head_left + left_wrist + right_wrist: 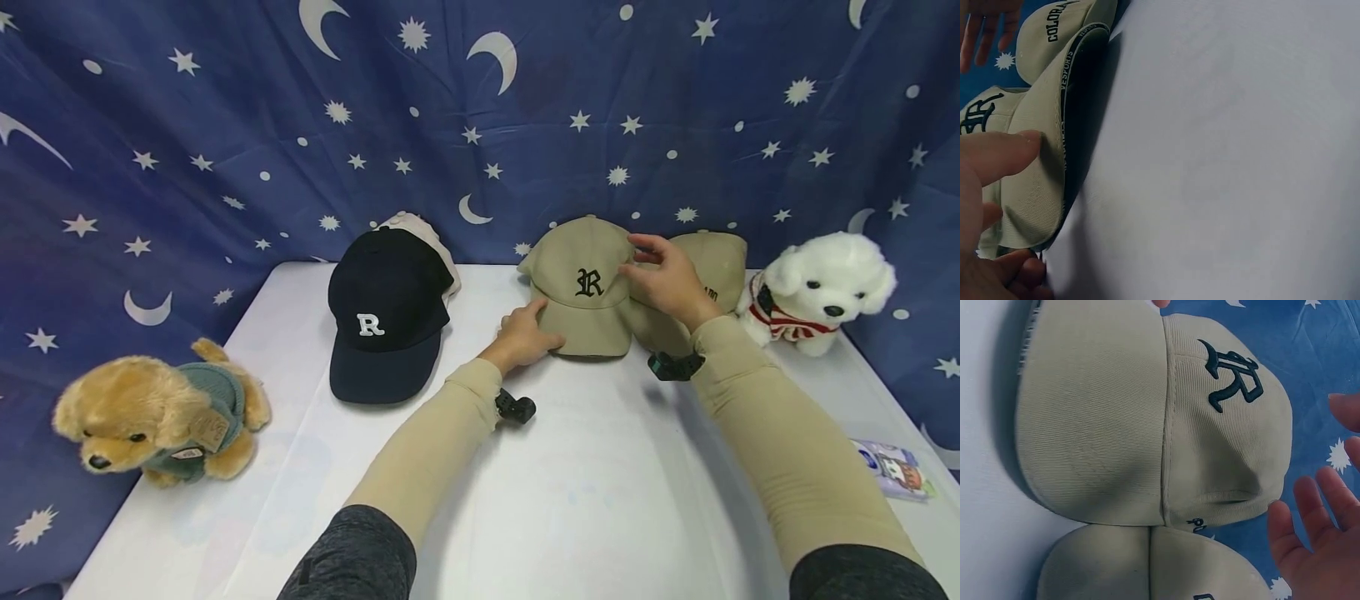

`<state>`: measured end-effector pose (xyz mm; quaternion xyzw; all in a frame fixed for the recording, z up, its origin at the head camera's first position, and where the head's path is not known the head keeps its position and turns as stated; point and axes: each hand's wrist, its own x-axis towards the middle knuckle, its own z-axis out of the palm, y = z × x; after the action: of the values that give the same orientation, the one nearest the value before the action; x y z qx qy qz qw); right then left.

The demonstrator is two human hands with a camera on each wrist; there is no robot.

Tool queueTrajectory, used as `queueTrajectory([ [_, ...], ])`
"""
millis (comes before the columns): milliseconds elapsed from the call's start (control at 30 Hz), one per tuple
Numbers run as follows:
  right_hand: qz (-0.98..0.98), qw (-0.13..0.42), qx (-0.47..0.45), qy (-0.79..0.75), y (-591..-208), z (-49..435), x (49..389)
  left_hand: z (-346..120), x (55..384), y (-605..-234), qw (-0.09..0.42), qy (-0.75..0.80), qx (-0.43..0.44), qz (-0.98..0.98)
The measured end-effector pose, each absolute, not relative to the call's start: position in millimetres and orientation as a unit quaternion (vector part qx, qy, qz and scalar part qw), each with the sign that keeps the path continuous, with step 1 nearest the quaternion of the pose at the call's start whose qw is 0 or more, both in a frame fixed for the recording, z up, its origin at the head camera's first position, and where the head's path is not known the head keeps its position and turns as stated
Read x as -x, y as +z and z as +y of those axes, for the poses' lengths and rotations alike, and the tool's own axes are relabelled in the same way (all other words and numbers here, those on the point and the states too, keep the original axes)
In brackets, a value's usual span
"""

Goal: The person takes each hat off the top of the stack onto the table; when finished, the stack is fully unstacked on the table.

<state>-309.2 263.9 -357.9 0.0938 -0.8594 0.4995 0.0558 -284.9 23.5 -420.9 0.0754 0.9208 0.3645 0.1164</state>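
A beige baseball cap (558, 262) with a dark embroidered R leans against the curtain, its brim toward me. My left hand (521, 336) grips the left side of its brim; in the left wrist view the thumb (1013, 153) lies over the brim and curled fingers show at the edge. Beside the crown's right side is my right hand (667, 279), fingers spread and extended. In the right wrist view its fingertips come close to the crown; whether they touch it I cannot tell. A second beige cap (720, 258), lettered "COLORA…" in the left wrist view, sits partly hidden behind the right hand.
Left of the hands, a navy cap (386, 283) with a white R stands before a pale pink cap (431, 237). A tan plush dog (142, 408) is at far left, a white plush dog (832, 275) at right. A purple packet (900, 473) lies by the table's right edge.
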Motion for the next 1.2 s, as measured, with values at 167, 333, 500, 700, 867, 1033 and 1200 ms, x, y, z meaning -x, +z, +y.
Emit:
queueTrajectory([
  [167, -0.860, 0.050, -0.104, 0.498, -360, 263, 303, 11, 283, -419, 0.116, 0.409, -0.077, 0.902],
  [333, -0.858, 0.055, -0.120, 0.497, -362, 261, 296, -7, 277, -413, 0.113, 0.438, -0.084, 0.888],
  [500, -0.854, 0.063, -0.135, 0.499, -364, 255, 290, -24, 264, -401, 0.102, 0.452, -0.095, 0.881],
  [700, -0.849, 0.057, -0.160, 0.500, -366, 243, 284, -44, 246, -389, 0.077, 0.451, -0.110, 0.882],
  [867, -0.851, 0.041, -0.161, 0.498, -366, 233, 282, -65, 230, -379, 0.063, 0.451, -0.124, 0.882],
  [1033, -0.849, 0.023, -0.165, 0.502, -366, 219, 281, -89, 214, -370, 0.040, 0.458, -0.123, 0.880],
  [1200, -0.834, 0.005, -0.181, 0.520, -369, 201, 279, -115, 200, -364, 0.012, 0.466, -0.124, 0.876],
])
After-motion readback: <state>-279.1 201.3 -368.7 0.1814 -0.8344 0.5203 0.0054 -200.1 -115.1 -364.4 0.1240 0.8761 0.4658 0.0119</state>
